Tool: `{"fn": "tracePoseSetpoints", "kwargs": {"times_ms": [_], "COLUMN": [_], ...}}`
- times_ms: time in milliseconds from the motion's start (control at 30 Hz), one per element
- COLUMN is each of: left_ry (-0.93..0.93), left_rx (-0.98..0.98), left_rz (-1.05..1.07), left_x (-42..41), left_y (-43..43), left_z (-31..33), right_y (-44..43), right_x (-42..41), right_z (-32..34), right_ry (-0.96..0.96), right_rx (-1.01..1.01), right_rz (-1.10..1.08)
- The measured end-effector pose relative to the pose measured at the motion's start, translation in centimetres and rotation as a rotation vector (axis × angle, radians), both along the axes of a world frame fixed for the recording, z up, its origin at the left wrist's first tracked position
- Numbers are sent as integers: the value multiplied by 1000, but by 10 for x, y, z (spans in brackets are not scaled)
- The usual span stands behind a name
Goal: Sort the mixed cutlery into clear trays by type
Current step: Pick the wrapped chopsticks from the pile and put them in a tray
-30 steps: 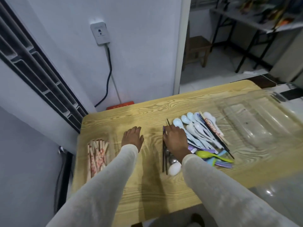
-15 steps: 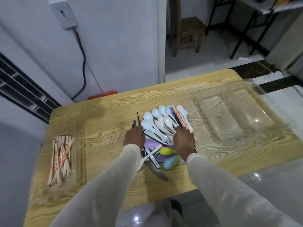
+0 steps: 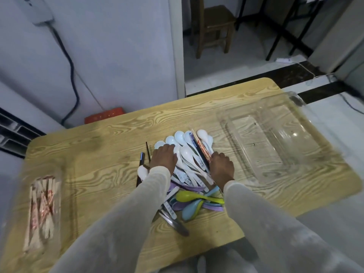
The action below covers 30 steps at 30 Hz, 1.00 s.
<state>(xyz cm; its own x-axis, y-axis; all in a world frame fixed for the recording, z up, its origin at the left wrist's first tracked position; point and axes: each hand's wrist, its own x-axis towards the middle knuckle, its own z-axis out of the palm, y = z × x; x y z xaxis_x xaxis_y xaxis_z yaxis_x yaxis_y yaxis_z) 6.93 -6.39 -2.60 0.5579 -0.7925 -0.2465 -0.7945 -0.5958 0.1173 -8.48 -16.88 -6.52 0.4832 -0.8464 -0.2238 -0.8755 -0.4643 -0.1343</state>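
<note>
Many pieces make up the cutlery pile in the middle of the wooden table, and both my hands are on it. Its far side is a fan of white soup spoons, bowls pointing away from me, some handles with small blue marks. Nearer me lie a yellow-green spoon, a light blue spoon and purple spoons, with a metal piece poking out at the near edge. A paper-wrapped chopstick pair slants across the white spoons; dark chopsticks lie along the left side.

My left hand rests on the white spoons, fingers close together and bent down. My right hand sits at the pile's right edge, beside the wrapped pair. Whether either pinches anything I cannot tell.

To the right lies a clear tray; the left tray holds wrapped chopsticks.
</note>
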Motion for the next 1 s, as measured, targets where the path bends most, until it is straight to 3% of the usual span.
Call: {"fn": "tracePoseSetpoints", "kwargs": {"times_ms": [267,533,733,1000], "left_ry": [1,20,107,73], "left_rx": [74,75,68,87], "left_rz": [102,153,222,60], "left_x": [-9,-54,-82,-70], "left_y": [-23,-65,-94,-116], "left_z": [-1,-1,-6,-17], "right_y": [-22,-58,-81,-95], "right_x": [2,-10,-20,-14], "right_z": [-11,9,16,10], "right_ry": [-53,-296,-431,-434], "right_rx": [99,132,315,376], "right_rz": [21,1,-6,-20]}}
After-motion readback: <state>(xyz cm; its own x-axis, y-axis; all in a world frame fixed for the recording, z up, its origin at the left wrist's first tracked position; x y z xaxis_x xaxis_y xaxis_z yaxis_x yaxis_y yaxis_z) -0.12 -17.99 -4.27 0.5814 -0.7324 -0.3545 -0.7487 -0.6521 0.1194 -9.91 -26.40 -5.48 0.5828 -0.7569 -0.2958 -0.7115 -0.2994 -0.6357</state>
